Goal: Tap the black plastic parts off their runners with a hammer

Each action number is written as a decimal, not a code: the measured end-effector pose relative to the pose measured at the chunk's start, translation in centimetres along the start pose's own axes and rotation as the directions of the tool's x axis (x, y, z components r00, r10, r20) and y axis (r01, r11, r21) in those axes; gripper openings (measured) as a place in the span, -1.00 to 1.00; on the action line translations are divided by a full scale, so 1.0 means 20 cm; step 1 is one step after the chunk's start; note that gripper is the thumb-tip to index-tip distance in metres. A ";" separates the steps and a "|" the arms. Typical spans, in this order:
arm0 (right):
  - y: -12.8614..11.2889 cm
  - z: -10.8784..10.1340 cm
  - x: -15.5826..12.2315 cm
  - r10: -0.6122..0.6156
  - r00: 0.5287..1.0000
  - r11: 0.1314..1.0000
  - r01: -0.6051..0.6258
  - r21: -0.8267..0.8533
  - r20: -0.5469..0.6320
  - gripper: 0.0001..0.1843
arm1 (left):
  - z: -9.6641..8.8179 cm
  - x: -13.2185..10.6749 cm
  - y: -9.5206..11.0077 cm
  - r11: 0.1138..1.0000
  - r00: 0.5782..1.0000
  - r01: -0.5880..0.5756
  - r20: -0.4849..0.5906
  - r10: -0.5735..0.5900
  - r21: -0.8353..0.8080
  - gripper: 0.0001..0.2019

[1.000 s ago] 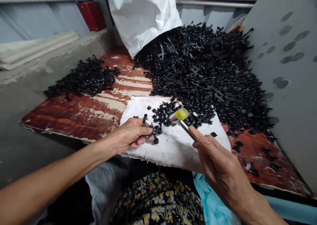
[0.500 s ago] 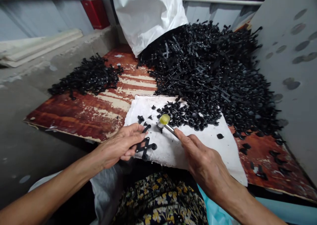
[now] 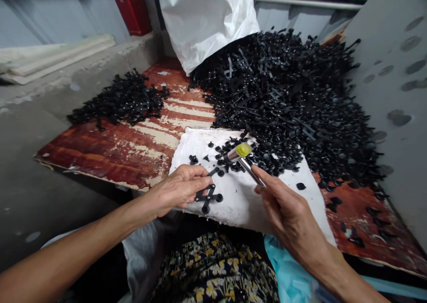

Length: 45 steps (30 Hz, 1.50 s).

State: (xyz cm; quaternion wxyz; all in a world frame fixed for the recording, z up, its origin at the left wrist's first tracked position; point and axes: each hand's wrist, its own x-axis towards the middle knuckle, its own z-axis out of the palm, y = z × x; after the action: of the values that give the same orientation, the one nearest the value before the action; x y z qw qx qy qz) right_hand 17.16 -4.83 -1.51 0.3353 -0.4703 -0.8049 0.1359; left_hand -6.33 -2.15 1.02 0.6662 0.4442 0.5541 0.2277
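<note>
Looking over the shoulder of the seated person, I can see a thick white cloth pad [image 3: 247,200] lying on a worn red plywood worktop [image 3: 113,156], and everything else sits around that pad. The right hand [image 3: 287,209] is closed in a firm pinch on the steel handle of a small hammer [image 3: 243,150] with a yellow face, whose head hangs in the air above the pad, over a scatter of small black plastic pieces [image 3: 230,154] at the pad's far edge. The left hand [image 3: 178,189] lies half curled at the pad's near edge, its fingers [image 3: 200,171] just over a cross-shaped black plastic runner [image 3: 208,197] that sits on the pad; I cannot tell whether they have hold of it. Beyond the pad rises a great heap of black runners and pieces [image 3: 283,107], spilling from the mouth of a white sack [image 3: 203,22]. Left of the pad lies a smaller black heap [image 3: 120,100], and to its right a few loose black pieces [image 3: 350,214] dot the plywood. A dented grey board [image 3: 387,94] stands upright past the pad's right side. Below the pad is the person's floral-print lap [image 3: 213,272].
</note>
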 end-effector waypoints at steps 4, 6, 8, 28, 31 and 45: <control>0.00 -0.02 -0.04 0.036 0.999 0.999 -0.036 0.030 0.002 -0.49 | 0.02 0.02 0.02 1.000 1.000 -0.003 0.018 0.003 0.031 -0.78; 0.01 -0.02 -0.05 0.055 0.998 0.998 -0.055 0.035 0.000 -0.50 | 0.03 0.03 0.02 0.999 1.000 -0.002 0.020 0.001 0.039 -0.79; 0.02 -0.02 -0.05 0.073 0.997 0.996 -0.072 0.047 -0.008 -0.50 | 0.03 0.03 0.03 0.999 1.000 -0.001 0.020 0.000 0.042 -0.79; 0.03 0.01 -0.05 0.026 0.999 0.997 -0.023 0.069 -0.036 -0.53 | 0.04 0.05 0.00 0.999 0.999 0.041 0.006 -0.041 0.031 -0.76; 0.03 0.01 -0.05 0.031 0.999 0.998 -0.029 0.064 -0.030 -0.54 | 0.05 0.05 0.01 0.999 0.999 0.047 0.002 -0.047 0.009 -0.78; 0.02 0.00 -0.05 0.026 0.999 0.998 -0.024 0.051 -0.033 -0.56 | 0.06 0.05 0.00 1.000 0.999 0.024 -0.021 -0.025 -0.011 -0.78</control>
State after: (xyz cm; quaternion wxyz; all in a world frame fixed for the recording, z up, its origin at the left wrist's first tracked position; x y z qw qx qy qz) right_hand 17.79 -5.44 -2.22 0.3587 -0.4740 -0.7895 0.1526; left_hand -5.02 -1.79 0.49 0.6655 0.4312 0.5653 0.2273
